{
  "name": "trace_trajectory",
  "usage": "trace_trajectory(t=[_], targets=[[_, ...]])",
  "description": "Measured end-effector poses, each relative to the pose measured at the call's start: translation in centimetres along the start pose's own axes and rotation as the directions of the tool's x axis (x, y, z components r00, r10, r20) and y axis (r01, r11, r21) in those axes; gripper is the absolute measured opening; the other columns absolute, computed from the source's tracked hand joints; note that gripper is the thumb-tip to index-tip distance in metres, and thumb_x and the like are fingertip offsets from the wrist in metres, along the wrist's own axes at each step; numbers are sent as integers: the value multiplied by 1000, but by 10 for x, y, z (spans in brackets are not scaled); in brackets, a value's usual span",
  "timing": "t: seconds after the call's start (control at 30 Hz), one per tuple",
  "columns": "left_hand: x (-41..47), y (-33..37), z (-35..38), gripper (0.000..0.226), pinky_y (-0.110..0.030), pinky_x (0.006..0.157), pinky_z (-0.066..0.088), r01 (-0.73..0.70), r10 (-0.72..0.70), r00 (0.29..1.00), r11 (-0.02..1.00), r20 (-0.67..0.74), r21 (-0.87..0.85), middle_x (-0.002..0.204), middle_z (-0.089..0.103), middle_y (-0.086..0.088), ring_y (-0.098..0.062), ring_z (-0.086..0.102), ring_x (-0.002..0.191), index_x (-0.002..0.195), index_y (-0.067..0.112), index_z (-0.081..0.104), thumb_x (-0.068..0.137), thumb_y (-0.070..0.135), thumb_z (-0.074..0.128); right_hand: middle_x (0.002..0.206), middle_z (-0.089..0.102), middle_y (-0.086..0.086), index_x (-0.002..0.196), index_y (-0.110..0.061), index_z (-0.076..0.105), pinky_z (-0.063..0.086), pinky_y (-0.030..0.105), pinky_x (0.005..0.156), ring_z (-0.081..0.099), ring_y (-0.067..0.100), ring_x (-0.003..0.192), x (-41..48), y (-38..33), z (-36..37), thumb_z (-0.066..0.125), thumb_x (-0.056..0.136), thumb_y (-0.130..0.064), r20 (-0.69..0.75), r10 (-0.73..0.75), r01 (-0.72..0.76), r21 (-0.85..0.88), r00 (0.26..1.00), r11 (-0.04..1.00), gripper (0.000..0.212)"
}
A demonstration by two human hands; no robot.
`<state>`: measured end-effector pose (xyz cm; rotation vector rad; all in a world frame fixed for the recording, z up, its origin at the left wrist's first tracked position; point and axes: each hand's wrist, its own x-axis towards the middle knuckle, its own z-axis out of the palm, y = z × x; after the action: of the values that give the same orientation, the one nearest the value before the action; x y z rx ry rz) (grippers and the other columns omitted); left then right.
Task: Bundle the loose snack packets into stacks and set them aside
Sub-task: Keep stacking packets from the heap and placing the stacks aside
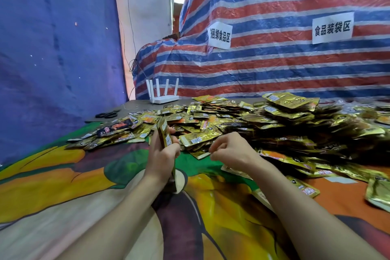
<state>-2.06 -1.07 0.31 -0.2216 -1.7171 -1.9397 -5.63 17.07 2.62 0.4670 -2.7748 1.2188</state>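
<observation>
A big heap of loose gold snack packets (263,124) covers the middle and right of the table. My left hand (161,154) grips a thin stack of gold packets (164,133) held upright on edge, just in front of the heap. My right hand (230,150) hovers with curled fingers over a gold packet (196,138) at the heap's near edge. Whether its fingertips pinch anything I cannot make out.
A colourful printed cloth (84,186) covers the near table. A white router (163,95) stands at the back, with black scissors (106,114) to its left. A striped tarp (274,59) with two paper signs rises behind. A blue sheet (52,59) hangs on the left.
</observation>
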Motion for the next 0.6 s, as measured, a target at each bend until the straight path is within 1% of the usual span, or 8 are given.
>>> trace_trajectory(t=[0.1,0.17,0.3,0.4,0.47,0.5,0.53,0.6], targets=[[2,1,-2,40,-33,64,34,68,-67,998,993,-14,100,64,47,4,-15,43,63,95,9,56,55,11,51,88,73,-4,91,-23,79,57,28,77,68,12,87,-2,3,0,83,80,-23,170,32,-5,-155,985,988,13],[3,0,-4,41,-35,67,34,105,-102,994,987,-29,118,63,46,5,-18,43,66,96,12,59,55,15,55,93,75,-5,91,-23,82,59,31,83,69,10,88,-3,2,4,85,77,-27,185,48,-5,-222,982,975,15],[4,1,-5,39,-34,64,35,143,-142,988,990,-67,14,69,46,3,-19,44,68,93,14,61,55,22,66,89,76,-6,82,-25,83,59,29,80,68,8,86,-3,2,5,86,77,-26,163,50,-14,-219,985,976,6],[3,5,-6,50,-27,53,36,204,-204,979,976,13,-80,58,47,9,-12,46,53,81,18,63,54,58,78,86,77,-4,81,-22,83,60,32,81,70,10,85,-3,1,5,84,79,-24,165,54,-17,-217,985,976,3],[1,10,-5,50,-26,46,40,266,-252,963,946,94,-187,56,51,4,-13,48,48,65,22,65,70,72,62,86,76,-1,84,-17,82,62,34,80,70,12,83,-3,0,7,81,82,-22,175,62,-18,-243,983,970,5],[2,9,-6,54,-24,44,42,275,-260,961,928,92,-251,56,54,2,-14,50,47,61,21,67,84,67,50,87,76,1,86,-15,80,62,36,80,70,14,83,-4,0,8,78,85,-21,188,67,-15,-269,980,963,7],[3,8,-6,56,-22,43,44,286,-274,958,906,82,-312,57,56,-1,-15,52,47,61,18,68,95,52,40,89,75,3,87,-13,78,62,39,80,70,15,83,-4,0,10,73,87,-20,198,66,-5,-294,978,956,9],[2,6,-5,40,-24,47,47,312,-304,949,865,86,-393,62,55,-6,-19,53,49,72,12,61,96,22,30,93,73,6,86,-14,73,61,40,79,67,15,85,-6,-1,12,64,91,-20,173,19,31,-281,985,959,13]])
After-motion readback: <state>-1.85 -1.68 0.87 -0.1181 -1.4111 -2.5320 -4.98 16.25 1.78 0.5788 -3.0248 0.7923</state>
